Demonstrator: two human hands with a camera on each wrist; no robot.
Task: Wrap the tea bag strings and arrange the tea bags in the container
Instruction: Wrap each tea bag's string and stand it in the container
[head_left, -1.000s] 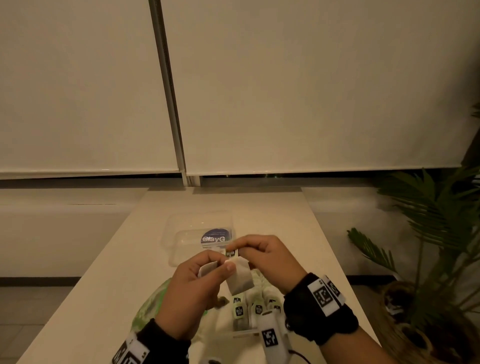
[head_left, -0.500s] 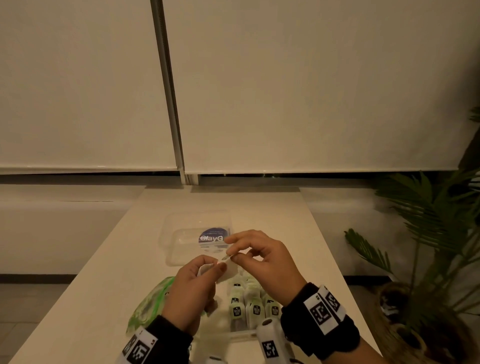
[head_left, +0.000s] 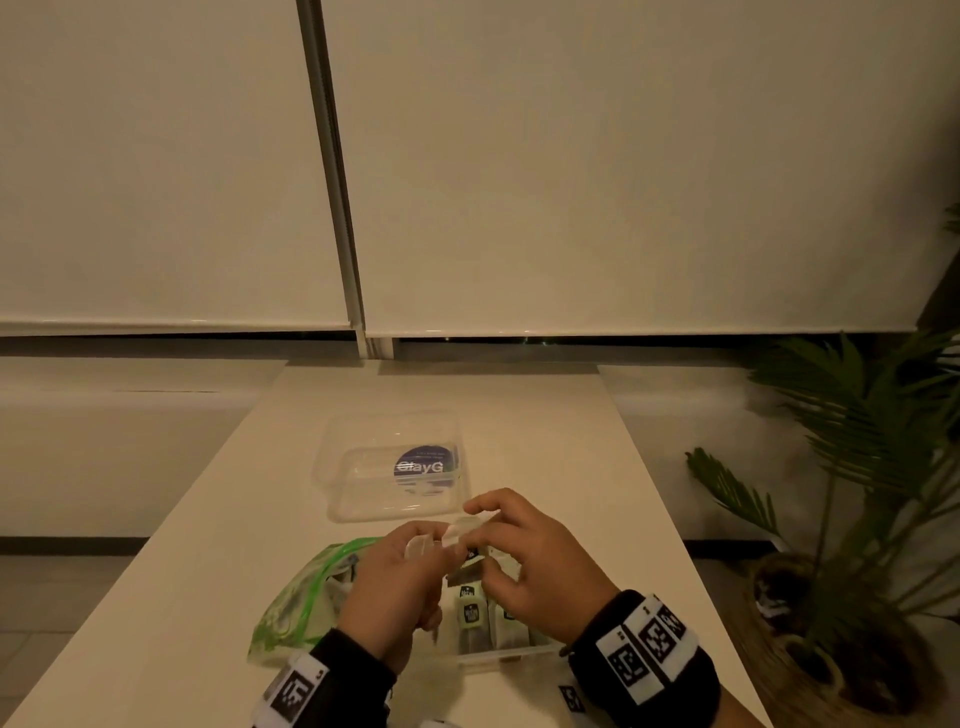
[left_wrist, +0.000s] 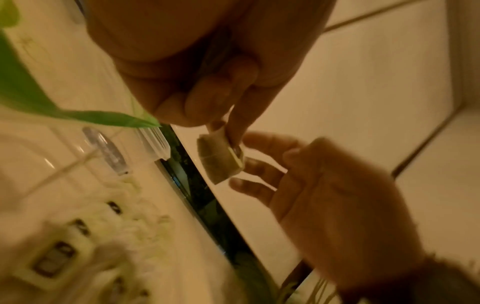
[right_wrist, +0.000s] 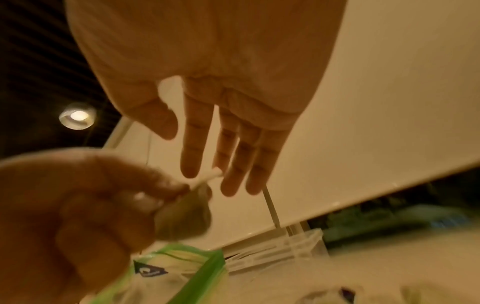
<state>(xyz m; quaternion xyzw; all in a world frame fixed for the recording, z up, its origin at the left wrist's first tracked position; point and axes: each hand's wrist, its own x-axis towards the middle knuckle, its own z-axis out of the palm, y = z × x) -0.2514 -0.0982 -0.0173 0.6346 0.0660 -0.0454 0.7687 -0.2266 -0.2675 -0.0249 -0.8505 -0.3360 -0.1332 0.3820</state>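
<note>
Since a second ago the hands have dropped a little toward the near table edge, and the right hand (head_left: 540, 558) has let go of the tag it was pinching. Now the left hand (head_left: 400, 582) alone pinches the tea bag (left_wrist: 221, 158) between thumb and fingertips, held in the air above the container (head_left: 519, 656) of standing bags at the near edge. The right hand's fingers (right_wrist: 233, 156) are straight and slightly spread, just beside the bag, holding nothing. A green pouch (head_left: 296, 603) lies to the left; a clear lid (head_left: 343, 467) lies farther off. The string is too fine to see. With no hand on it, the wrap could spring loose before the bag is tucked in.
</note>
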